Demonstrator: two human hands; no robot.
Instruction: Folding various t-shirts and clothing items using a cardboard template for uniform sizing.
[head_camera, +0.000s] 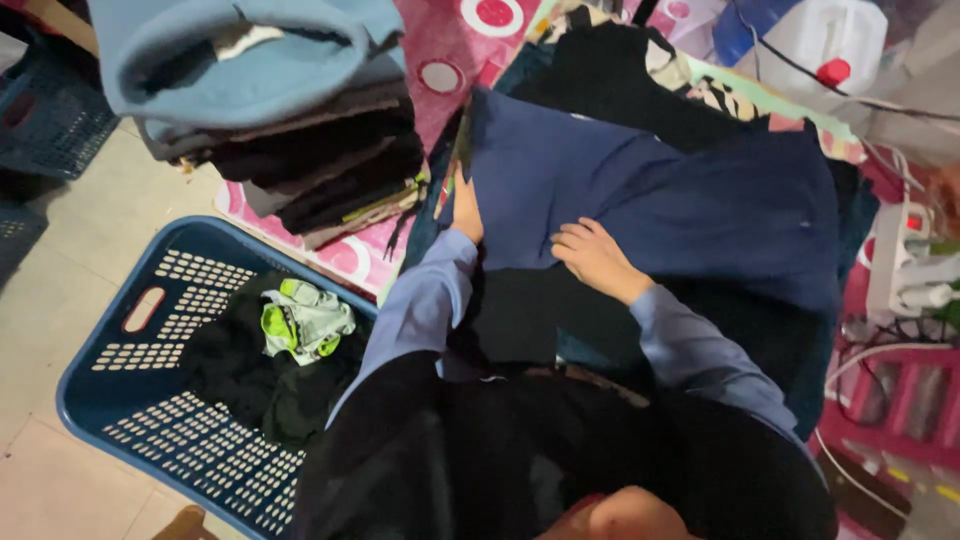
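Pink patterned mat (450, 50) beneath; both hands, left (466, 212) and right (592, 255), flat, ungripping, on navy garment (680, 200); white jug (825, 40) behind.

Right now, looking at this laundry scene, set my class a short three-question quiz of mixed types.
1. True or false: both hands, left hand and right hand, rest on the navy garment.
2. Multiple choice: the blue laundry basket holds A) nothing, B) dark clothes with a small grey and neon-green item on top, C) shoes.
3. Short answer: what sits to the left of the navy garment, above the basket?

Key:
1. True.
2. B.
3. A stack of folded clothes, with a light blue piece on top.
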